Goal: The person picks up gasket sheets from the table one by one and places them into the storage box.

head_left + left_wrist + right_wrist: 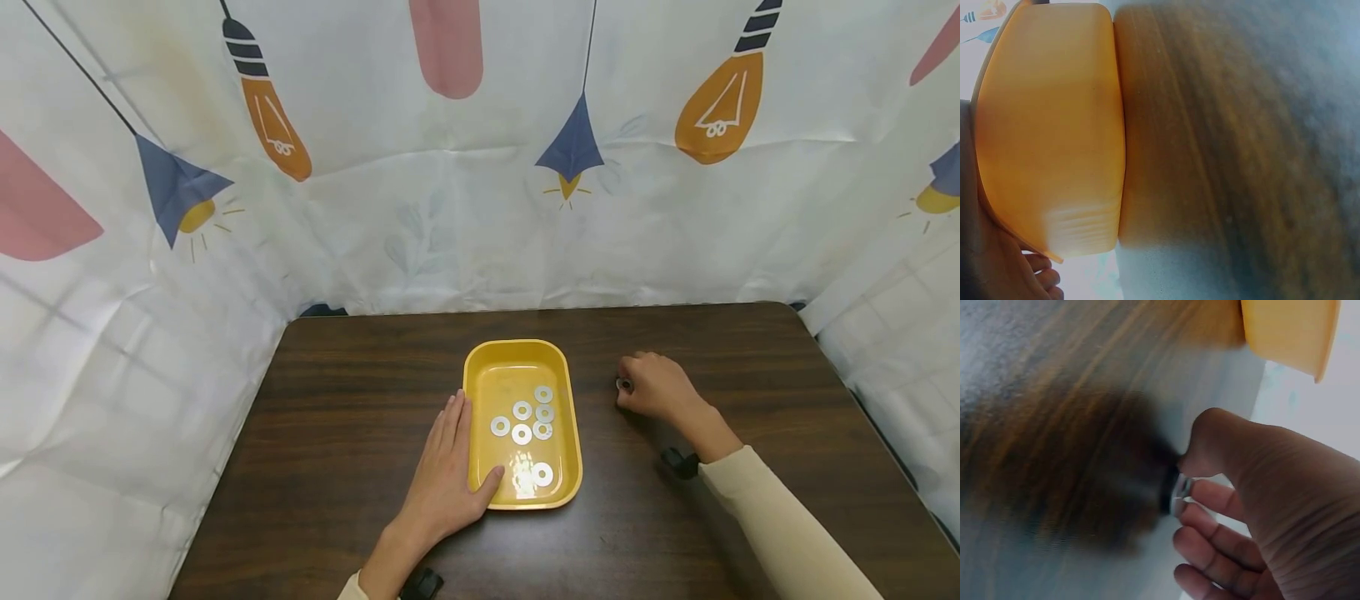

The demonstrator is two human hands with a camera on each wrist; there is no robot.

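Note:
A yellow tray (pixel 480 367) lies on the table with several flat silver washers (pixel 521 434) in it. Along its left side rests my left hand (pixel 446 475), the fingers straight against the outer wall and the thumb over the rim. To the right of the tray, my right hand (pixel 660 387) is low over the table and pinches a small round metal washer (pixel 1180 494) between thumb and fingers. Its edge looks dark toward the table, and the fingers partly hide it. In the left wrist view the tray's outer wall (pixel 1054 125) fills the left part.
The dark wood-grain table (pixel 360 375) reaches back to a white curtain (pixel 480 233) printed with lamps and bulbs. This curtain also hangs at the left and right sides. Black straps with small devices are on both wrists.

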